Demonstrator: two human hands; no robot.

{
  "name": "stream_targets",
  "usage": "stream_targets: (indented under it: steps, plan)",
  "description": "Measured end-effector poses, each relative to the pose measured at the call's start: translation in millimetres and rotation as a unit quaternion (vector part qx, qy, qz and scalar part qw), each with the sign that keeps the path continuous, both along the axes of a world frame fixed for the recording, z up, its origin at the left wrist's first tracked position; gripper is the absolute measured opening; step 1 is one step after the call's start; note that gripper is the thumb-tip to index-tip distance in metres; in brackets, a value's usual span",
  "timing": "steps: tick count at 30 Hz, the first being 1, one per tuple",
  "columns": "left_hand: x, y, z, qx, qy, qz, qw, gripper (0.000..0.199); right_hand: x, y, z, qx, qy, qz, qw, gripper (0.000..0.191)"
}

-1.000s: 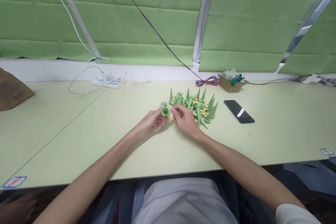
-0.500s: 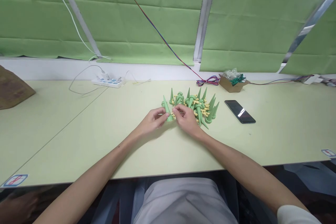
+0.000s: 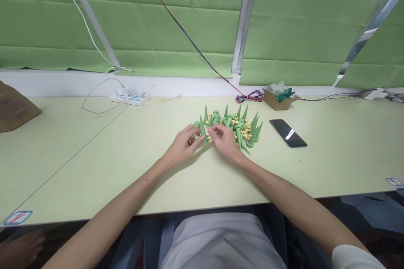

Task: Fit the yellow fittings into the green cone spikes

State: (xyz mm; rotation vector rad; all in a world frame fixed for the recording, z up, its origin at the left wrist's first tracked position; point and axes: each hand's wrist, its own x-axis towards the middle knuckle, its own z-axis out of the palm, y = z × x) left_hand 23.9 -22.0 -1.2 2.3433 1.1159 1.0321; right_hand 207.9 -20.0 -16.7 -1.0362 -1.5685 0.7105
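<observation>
A green cone-shaped spike [image 3: 202, 125] stands point up at the left end of a cluster of similar pieces. Beside it my left hand [image 3: 186, 143] has its thumb and index finger apart; the thumb tip is at the spike's base, and whether it touches cannot be seen. My right hand [image 3: 224, 139] is closed in a pinch just to the right, with its fingertips hiding what they hold. Small yellow pieces [image 3: 236, 122] lie among the green spikes [image 3: 240, 134], some upright and some lying over. Part of the cluster is hidden behind my right hand.
A black phone [image 3: 288, 133] lies right of the cluster. Behind it stands a small cardboard box [image 3: 280, 104] with plastic and green material. Coiled wires [image 3: 251, 96] and a white power strip [image 3: 131, 99] are along the wall. A brown object [image 3: 17, 109] sits far left.
The green spike by my left hand has gone from tilted between the fingers to more upright. My left fingers have spread apart. My right hand stays nearly in place.
</observation>
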Motion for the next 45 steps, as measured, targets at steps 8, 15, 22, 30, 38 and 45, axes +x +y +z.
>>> stream_targets:
  steps: [8, 15, 22, 30, 38, 45]
  plan:
    - [4.8, -2.9, 6.9, -0.125, -0.058, 0.027, 0.99, 0.043, 3.3, -6.8, 6.9, 0.054, 0.007, -0.026, 0.998, 0.025]
    - [5.4, 4.1, 2.8, -0.319, -0.171, -0.029, 0.932, 0.065, 2.9, -7.4, 5.9, 0.069, -0.02, 0.018, 0.997, 0.023]
    - [4.4, 4.3, 1.2, -0.337, -0.176, -0.021, 0.925, 0.06, 3.7, -5.8, 2.4, 0.064, -0.022, 0.041, 0.997, 0.025]
    - [1.9, -2.5, 2.1, -0.237, -0.11, -0.019, 0.965, 0.05, 3.7, -1.9, -0.2, 0.035, 0.009, 0.047, 0.998, 0.027]
    - [6.0, -5.8, 4.1, -0.076, -0.061, 0.015, 0.995, 0.025, 5.1, 2.0, -1.3, 0.009, 0.029, 0.049, 0.998, 0.032]
    - [3.5, 0.0, -2.5, -0.017, -0.043, 0.029, 0.999, 0.024, 3.8, 3.1, -1.7, -0.008, 0.055, 0.057, 0.997, 0.033]
